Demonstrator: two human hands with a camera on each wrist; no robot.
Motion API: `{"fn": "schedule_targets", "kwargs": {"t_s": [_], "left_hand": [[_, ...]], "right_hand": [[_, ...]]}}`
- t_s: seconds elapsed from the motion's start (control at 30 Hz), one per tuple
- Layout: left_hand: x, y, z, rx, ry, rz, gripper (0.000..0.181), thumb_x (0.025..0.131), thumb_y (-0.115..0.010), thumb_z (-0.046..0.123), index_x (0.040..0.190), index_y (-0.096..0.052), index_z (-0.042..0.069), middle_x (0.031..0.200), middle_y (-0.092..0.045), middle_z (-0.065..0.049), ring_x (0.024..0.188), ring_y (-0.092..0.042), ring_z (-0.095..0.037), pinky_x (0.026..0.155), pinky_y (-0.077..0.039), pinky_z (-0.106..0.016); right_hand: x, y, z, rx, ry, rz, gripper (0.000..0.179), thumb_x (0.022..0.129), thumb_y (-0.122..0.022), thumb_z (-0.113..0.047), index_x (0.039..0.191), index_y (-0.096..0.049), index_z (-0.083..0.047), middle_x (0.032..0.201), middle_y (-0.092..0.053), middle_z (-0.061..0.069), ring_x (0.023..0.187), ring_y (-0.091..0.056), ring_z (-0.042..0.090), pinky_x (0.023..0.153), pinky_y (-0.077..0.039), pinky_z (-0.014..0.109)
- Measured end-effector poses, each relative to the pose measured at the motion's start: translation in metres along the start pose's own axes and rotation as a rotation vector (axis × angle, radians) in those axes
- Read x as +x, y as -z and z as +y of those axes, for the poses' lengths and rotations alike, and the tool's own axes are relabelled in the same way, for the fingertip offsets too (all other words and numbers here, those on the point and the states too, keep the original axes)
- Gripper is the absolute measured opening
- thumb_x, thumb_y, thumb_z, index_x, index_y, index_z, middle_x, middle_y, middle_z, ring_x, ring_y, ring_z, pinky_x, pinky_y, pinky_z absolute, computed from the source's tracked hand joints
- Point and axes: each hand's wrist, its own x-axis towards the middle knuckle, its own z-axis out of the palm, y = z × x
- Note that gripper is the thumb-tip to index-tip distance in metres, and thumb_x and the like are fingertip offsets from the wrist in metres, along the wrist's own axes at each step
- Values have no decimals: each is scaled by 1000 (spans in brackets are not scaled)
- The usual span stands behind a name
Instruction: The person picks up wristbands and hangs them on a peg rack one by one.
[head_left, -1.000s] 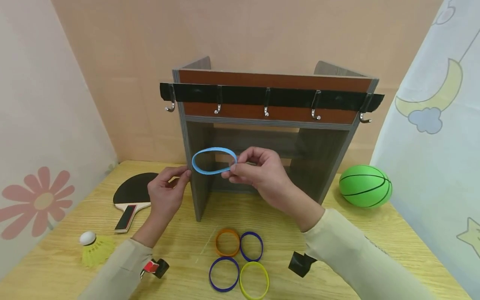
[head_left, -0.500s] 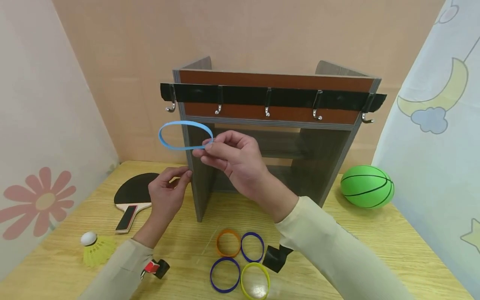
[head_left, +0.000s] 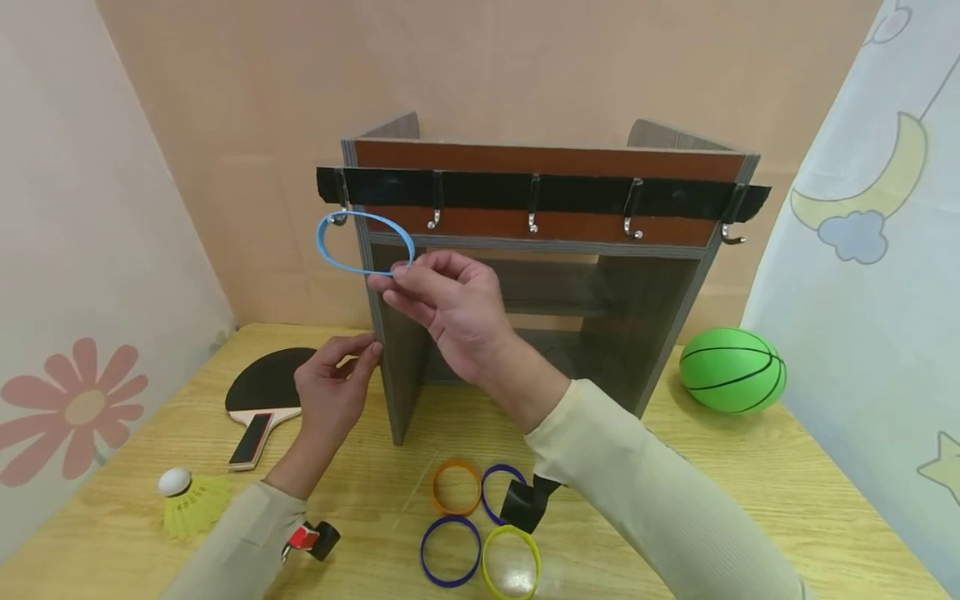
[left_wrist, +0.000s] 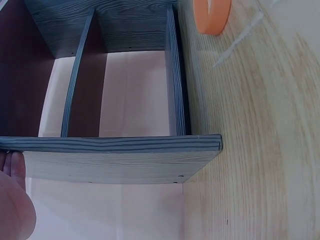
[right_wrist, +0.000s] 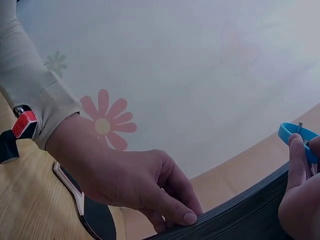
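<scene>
My right hand (head_left: 457, 312) pinches a light blue silicone wristband (head_left: 321, 237) by its near right side. The band's far end overlaps the leftmost metal hook (head_left: 342, 217) of a small wooden shelf unit (head_left: 401, 375). In the right wrist view, a hook tip shows inside the band's loop (right_wrist: 284, 134); whether they touch I cannot tell. Lower down, my left hand (head_left: 333, 387) grips the front edge of the unit's left side panel with thumb and fingers. On the table lie an orange wristband (head_left: 436, 500), two dark blue wristbands (head_left: 423, 550) and a yellow wristband (head_left: 537, 557).
A black strip (head_left: 487, 187) with several hooks crosses the unit's front. Left of it lie a table tennis bat (head_left: 262, 383) and a yellow shuttlecock (head_left: 195, 504). A green ball (head_left: 733, 370) sits at the right. Printed cloths hang along both sides.
My right hand has carried the light blue wristband left and up, from in front of the unit's opening to the leftmost hook. My left hand stays at the side panel.
</scene>
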Motion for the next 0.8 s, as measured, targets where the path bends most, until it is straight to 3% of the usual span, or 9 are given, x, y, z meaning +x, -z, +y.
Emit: {"fn": "schedule_targets", "kwargs": {"t_s": [0.23, 0.43, 0.8], "left_hand": [[-1, 1, -1, 15, 10, -15, 9, 83, -67, -8, 91, -71, -8, 83, -66, -19, 75, -64, -10, 70, -56, -24], [0, 0, 1, 18, 19, -17, 13, 80, -66, -16, 91, -70, -10, 82, -65, -21, 75, -64, -9, 70, -56, -23], [6, -5, 30, 27, 9, -19, 9, 78, -62, -23, 86, -64, -19, 79, -62, -28, 75, -63, -10, 68, -55, -20]], "right_hand": [[1, 4, 4, -49, -12, 9, 14, 90, -58, 8, 82, -62, -2, 82, -65, 13, 80, -69, 22, 82, -54, 34], [3, 11, 8, -87, -38, 22, 12, 90, -59, 7, 83, -62, -2, 83, -66, 14, 78, -69, 23, 83, -53, 37], [-8, 32, 3, -256, -94, 51, 7, 89, -63, 3, 86, -60, -3, 88, -64, 16, 84, -68, 28, 82, -54, 39]]}}
